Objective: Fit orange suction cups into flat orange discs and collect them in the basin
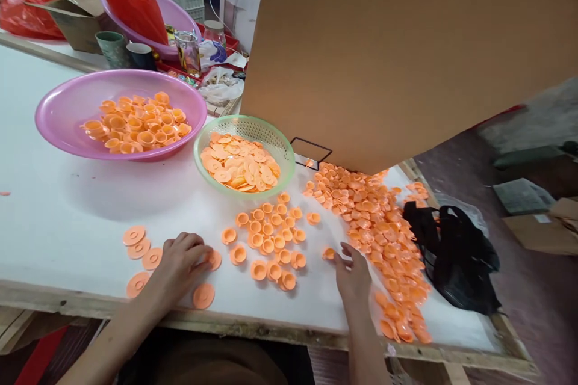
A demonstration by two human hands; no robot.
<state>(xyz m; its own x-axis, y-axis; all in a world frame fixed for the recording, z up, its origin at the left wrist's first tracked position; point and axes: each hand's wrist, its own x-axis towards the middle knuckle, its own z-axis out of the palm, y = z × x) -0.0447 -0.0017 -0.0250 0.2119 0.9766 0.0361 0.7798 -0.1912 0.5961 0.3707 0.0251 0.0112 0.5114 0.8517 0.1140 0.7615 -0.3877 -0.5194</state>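
On the near counter (90, 204), my right hand (355, 277) touches a cup (329, 253), probably light, best rim-pinched; curled left hand (183, 261) overlaps a disc (216, 260); grips unclear.

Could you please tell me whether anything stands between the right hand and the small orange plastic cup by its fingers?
Nothing visible does; the small orange plastic cup lies just beside the right hand on the white tabletop; contact is unclear.

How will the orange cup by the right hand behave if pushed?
The orange cup by the right hand is probably light and fairly stiff: its walls look thin and plastic-like. Its wide, round rim suggests it could tip or roll. The smooth-looking white tabletop may let it slide.
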